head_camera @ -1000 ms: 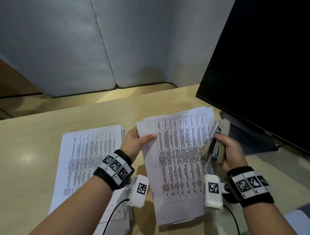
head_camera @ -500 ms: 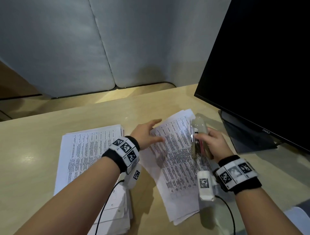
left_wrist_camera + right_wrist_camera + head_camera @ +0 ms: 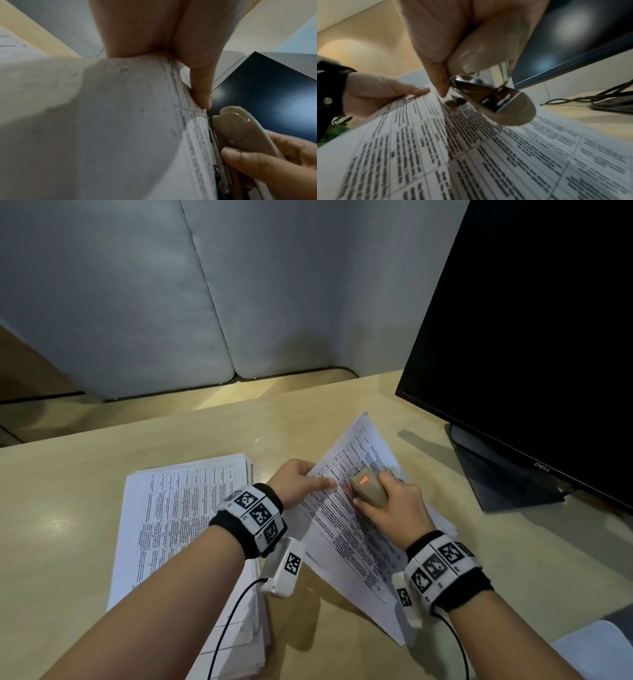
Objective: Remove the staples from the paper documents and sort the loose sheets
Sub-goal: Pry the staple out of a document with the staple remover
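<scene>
Our left hand pinches the top edge of the stapled papers, which lie askew on the desk beside the sorted pile. Our right hand grips the stapler at that corner (staple hidden). Thin sheets tear easily, so hold close beside the staple.
</scene>
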A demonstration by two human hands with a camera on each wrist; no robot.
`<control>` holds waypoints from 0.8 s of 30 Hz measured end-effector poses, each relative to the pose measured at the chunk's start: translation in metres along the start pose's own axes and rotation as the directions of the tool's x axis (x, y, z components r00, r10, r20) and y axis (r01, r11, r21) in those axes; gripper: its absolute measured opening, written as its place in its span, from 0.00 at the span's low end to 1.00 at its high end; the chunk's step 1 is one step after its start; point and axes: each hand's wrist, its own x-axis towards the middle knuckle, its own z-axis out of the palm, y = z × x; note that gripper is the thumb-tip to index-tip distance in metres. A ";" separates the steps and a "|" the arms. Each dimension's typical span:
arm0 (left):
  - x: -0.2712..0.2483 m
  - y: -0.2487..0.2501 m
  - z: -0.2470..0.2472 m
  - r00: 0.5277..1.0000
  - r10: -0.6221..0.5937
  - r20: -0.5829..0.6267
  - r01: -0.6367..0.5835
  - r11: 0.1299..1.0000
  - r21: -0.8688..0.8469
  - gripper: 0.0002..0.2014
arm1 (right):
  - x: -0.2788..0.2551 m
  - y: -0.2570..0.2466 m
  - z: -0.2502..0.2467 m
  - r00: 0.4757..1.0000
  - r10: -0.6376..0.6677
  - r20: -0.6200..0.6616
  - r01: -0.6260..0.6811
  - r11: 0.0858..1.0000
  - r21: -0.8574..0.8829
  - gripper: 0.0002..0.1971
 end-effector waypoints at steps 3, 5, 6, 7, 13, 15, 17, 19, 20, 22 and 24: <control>0.001 -0.002 0.002 1.000 0.003 -0.008 -0.004 0.999 -0.035 0.03 | 0.001 -0.001 -0.001 1.000 -0.023 0.000 0.023 0.999 0.030 0.18; 0.001 -0.002 0.005 1.000 0.012 -0.016 -0.013 0.999 -0.049 0.04 | 0.002 -0.002 -0.001 1.000 -0.013 0.012 0.013 1.000 0.023 0.19; 0.001 -0.002 0.006 1.000 0.015 -0.019 -0.016 0.999 -0.048 0.05 | 0.003 -0.003 -0.001 1.000 -0.007 0.009 0.007 1.000 0.019 0.19; 0.001 -0.002 0.007 1.000 0.016 -0.019 -0.017 0.999 -0.046 0.05 | 0.003 -0.004 -0.001 1.000 -0.008 0.001 0.008 1.000 0.023 0.19; -0.002 -0.006 0.011 0.999 0.039 -0.032 -0.041 0.997 -0.060 0.07 | 0.007 -0.013 -0.004 0.995 -0.095 -0.019 0.095 0.995 0.002 0.18; -0.005 -0.005 0.011 0.999 0.043 -0.018 -0.044 0.998 -0.040 0.05 | 0.006 -0.015 -0.004 0.996 -0.084 0.005 0.084 0.996 0.017 0.21; -0.007 -0.003 0.012 0.998 0.056 0.011 -0.056 0.998 0.003 0.04 | 0.005 -0.015 -0.003 0.999 -0.032 0.040 0.029 0.997 0.071 0.24; -0.007 -0.005 0.013 0.998 0.049 0.025 -0.050 0.998 0.036 0.05 | 0.003 -0.015 -0.001 0.998 0.005 0.066 -0.010 0.998 0.067 0.23; -0.007 -0.006 0.013 0.999 0.040 0.025 -0.041 0.998 0.040 0.06 | 0.003 -0.014 0.000 0.997 0.009 0.073 -0.012 0.999 0.042 0.22; -0.006 -0.009 0.014 1.000 0.021 0.001 -0.021 1.000 0.018 0.09 | 0.003 -0.015 0.001 0.997 0.004 0.082 -0.007 0.999 0.032 0.20; -0.007 -0.009 0.017 0.999 0.012 -0.030 -0.012 1.000 -0.017 0.14 | 0.004 -0.015 0.002 0.997 -0.005 0.083 -0.002 0.997 0.081 0.16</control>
